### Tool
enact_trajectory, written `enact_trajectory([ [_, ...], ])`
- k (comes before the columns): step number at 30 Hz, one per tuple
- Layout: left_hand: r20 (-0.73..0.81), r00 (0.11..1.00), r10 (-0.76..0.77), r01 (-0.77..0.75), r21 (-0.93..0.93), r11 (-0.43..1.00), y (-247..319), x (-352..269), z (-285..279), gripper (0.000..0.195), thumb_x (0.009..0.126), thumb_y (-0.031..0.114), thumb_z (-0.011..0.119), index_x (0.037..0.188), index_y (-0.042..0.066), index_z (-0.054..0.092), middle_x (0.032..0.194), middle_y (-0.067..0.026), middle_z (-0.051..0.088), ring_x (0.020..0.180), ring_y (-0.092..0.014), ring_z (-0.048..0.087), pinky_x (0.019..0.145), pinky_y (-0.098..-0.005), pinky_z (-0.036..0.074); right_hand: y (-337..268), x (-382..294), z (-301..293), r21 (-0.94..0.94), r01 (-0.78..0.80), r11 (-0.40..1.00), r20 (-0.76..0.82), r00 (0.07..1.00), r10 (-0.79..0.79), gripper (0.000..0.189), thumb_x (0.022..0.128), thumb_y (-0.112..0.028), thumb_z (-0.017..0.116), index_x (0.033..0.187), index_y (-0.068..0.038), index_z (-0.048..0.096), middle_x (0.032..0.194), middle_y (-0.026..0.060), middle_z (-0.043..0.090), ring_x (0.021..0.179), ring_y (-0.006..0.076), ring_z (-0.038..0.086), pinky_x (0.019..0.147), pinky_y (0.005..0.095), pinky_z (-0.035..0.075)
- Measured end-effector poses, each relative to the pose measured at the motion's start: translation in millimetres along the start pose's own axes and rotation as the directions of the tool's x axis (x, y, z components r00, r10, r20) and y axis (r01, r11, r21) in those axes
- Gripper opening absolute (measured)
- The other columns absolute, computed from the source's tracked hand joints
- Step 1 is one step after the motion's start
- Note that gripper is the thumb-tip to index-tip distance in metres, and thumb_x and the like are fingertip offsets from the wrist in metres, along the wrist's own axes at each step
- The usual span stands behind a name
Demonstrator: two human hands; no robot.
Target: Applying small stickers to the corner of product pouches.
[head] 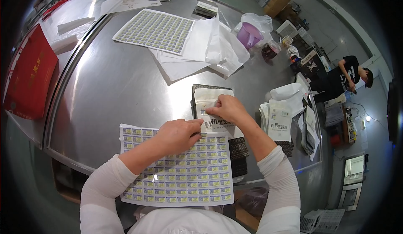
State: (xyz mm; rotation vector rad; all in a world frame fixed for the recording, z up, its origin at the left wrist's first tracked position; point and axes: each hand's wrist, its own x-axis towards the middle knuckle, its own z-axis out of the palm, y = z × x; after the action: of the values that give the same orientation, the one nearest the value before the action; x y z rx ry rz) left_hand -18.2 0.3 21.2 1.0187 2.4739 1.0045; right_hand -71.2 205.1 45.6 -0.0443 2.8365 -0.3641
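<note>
A sheet of small printed stickers [182,177] lies before me, its lower part over the table's near edge. My left hand [181,134] rests at the sheet's upper edge, its fingertips by a white printed pouch [207,95]. My right hand [228,108] is on that pouch, thumb and fingers at a small sticker [203,112] on its front; whether it still grips the sticker cannot be told. The pouch lies on a dark patterned stack. To the right, another white pouch [279,123] with a sticker tops a pile.
Another sticker sheet [157,29] and loose white papers [185,67] lie farther back on the metal table [104,98]. A purple plastic pitcher [249,35] stands at the back right, a red bag [31,76] at the left. A person [343,76] stands beyond the table's right end.
</note>
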Motion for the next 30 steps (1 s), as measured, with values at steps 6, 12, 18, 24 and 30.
enact_trajectory([
  [6, -0.004, 1.0, 0.025, -0.024, 0.037, 0.999, 1.9, -0.7, -1.9, 0.018, 0.086, 0.022, 0.057, 0.082, 0.005, 0.062, 0.134, -0.0045, 0.051, 0.093, -0.028, 0.059, 0.079, -0.0382, 0.049, 56.0, -24.5, 17.5, 0.093, -0.109, 0.99, -0.384, 0.913, 0.136, 0.064, 0.07, -0.041, 0.077, 0.113, 0.002, 0.053, 0.104, 0.0176, 0.054, 0.094, 0.0279, 0.057, 0.079, 0.0367, 0.047],
  [12, 0.065, 0.998, 0.007, -0.013, 0.092, 0.996, -1.7, 5.4, -1.1, 0.021, 0.087, 0.022, 0.055, 0.092, 0.005, 0.065, 0.141, -0.0034, 0.043, 0.095, -0.028, 0.058, 0.08, -0.0385, 0.051, 56.1, -29.9, 30.5, 0.224, -0.066, 0.972, -0.36, 0.921, 0.145, 0.065, 0.074, -0.036, 0.073, 0.12, 0.004, 0.051, 0.109, 0.021, 0.05, 0.101, 0.0354, 0.051, 0.088, 0.0396, 0.042],
  [18, 0.068, 0.998, 0.01, -0.014, 0.059, 0.998, 1.6, 6.6, -2.1, 0.021, 0.086, 0.023, 0.055, 0.088, 0.004, 0.064, 0.14, -0.0038, 0.044, 0.092, -0.028, 0.06, 0.078, -0.0391, 0.051, 60.8, -31.4, 45.6, 0.106, 0.059, 0.993, -0.6, 0.799, 0.017, 0.063, 0.074, -0.032, 0.074, 0.121, 0.002, 0.049, 0.111, 0.0192, 0.048, 0.106, 0.0332, 0.047, 0.09, 0.0411, 0.039],
  [24, 0.071, 0.997, -0.02, 0.017, 0.045, 0.999, 1.4, 5.6, -2.7, 0.021, 0.086, 0.023, 0.055, 0.086, 0.004, 0.063, 0.14, -0.0045, 0.044, 0.089, -0.029, 0.06, 0.076, -0.0387, 0.051, 59.3, -24.7, 41.9, 0.47, 0.068, 0.88, -0.512, 0.833, 0.21, 0.064, 0.073, -0.03, 0.075, 0.123, 0.001, 0.048, 0.106, 0.0175, 0.051, 0.099, 0.0317, 0.051, 0.087, 0.0387, 0.042],
  [30, 0.042, 0.999, 0.027, -0.029, 0.06, 0.998, -1.4, 5.8, 1.5, 0.021, 0.086, 0.023, 0.055, 0.086, 0.004, 0.063, 0.141, -0.0046, 0.043, 0.089, -0.028, 0.061, 0.077, -0.0381, 0.051, 61.7, -16.1, 37.9, 0.397, 0.032, 0.917, -0.46, 0.872, 0.169, 0.06, 0.076, -0.034, 0.072, 0.12, 0.002, 0.053, 0.104, 0.0181, 0.051, 0.096, 0.0317, 0.053, 0.087, 0.0388, 0.042],
])
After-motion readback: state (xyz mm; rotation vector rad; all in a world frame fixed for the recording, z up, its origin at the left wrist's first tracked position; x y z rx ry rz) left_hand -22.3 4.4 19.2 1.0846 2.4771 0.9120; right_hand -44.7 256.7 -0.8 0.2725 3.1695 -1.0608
